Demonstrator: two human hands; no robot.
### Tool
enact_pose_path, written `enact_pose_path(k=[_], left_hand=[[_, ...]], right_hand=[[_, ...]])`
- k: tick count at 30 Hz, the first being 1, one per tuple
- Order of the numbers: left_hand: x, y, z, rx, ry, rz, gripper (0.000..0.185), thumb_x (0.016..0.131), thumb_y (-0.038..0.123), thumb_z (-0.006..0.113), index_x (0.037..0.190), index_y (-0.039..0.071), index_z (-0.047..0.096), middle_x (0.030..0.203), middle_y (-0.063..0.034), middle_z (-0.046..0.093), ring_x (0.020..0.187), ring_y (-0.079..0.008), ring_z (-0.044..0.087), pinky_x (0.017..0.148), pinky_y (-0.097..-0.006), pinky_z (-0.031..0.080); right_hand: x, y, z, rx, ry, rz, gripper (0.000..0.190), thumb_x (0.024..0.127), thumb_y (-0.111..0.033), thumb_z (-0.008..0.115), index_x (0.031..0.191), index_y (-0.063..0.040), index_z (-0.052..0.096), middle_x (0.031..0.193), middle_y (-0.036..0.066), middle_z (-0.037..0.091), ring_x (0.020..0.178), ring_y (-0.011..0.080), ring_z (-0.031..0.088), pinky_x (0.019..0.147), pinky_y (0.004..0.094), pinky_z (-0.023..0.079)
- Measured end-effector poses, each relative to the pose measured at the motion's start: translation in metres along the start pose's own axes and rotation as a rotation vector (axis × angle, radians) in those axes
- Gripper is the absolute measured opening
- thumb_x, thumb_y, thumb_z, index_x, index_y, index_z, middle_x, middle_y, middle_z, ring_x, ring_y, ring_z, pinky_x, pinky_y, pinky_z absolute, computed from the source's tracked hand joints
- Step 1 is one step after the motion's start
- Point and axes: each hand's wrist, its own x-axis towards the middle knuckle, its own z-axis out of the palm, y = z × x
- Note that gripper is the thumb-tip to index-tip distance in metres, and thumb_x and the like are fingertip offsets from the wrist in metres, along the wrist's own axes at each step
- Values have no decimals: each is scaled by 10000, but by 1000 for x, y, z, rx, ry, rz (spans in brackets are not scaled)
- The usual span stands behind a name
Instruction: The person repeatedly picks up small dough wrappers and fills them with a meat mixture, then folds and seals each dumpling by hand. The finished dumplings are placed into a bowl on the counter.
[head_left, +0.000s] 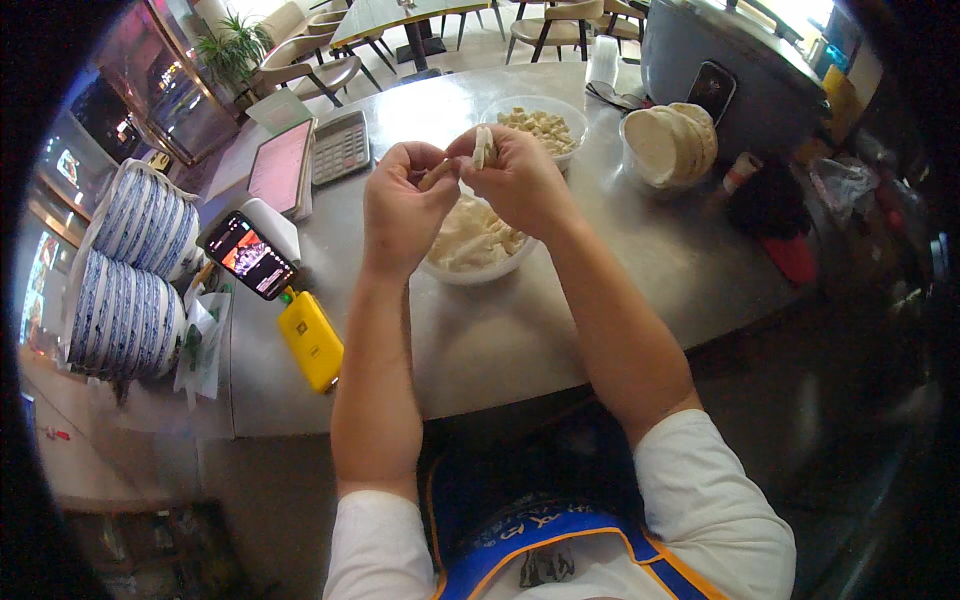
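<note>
Both hands are raised over a white round bowl (480, 274) of pale, flat torn bread pieces (474, 238). My left hand (409, 206) pinches a small piece of bread (435, 175) between thumb and fingers. Close beside it, fingertips almost meeting, my right hand (521, 176) grips pale strips of bread (484, 148) that stick up between the fingers. Behind the hands stands a clear plastic bowl (576, 114) of small bread cubes (536, 127). To the right, round flatbreads (660, 146) are stacked in a clear container (637, 178).
The metal counter (495, 360) carries stacked blue-and-white bowls (127, 315), a lit phone (251, 255), a yellow power bank (311, 341), a calculator (341, 148) and a pink notepad (280, 166). A large grey vessel (720, 60), glasses (615, 96) and clear cups (602, 61) stand behind at right.
</note>
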Motion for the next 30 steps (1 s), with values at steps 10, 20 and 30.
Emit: enact_pose_path(k=[10, 20, 30], left_hand=[[-7, -1, 10, 74, 71, 271, 194, 811, 4, 793, 905, 26, 624, 967, -52, 681, 823, -77, 628, 740, -235, 541], [-4, 7, 6, -83, 141, 190, 132, 886, -3, 712, 995, -1, 636, 936, -47, 679, 805, -73, 645, 732, -215, 548], [2, 0, -5, -298, -12, -57, 97, 936, 51, 664, 997, 32, 591, 821, -41, 634, 673, -116, 597, 621, -251, 497]], right_hand=[[1, 10, 8, 328, 54, 74, 105, 947, -47, 634, 1014, 28, 665, 852, 34, 652, 717, 88, 572, 629, 246, 486], [1, 5, -1, 439, 54, 164, 174, 947, -66, 646, 1093, 24, 679, 785, 22, 628, 612, 72, 529, 530, 223, 421], [-6, -5, 7, 18, -14, -154, 163, 852, -41, 741, 1007, -7, 705, 897, 120, 733, 791, 196, 709, 708, 318, 569]])
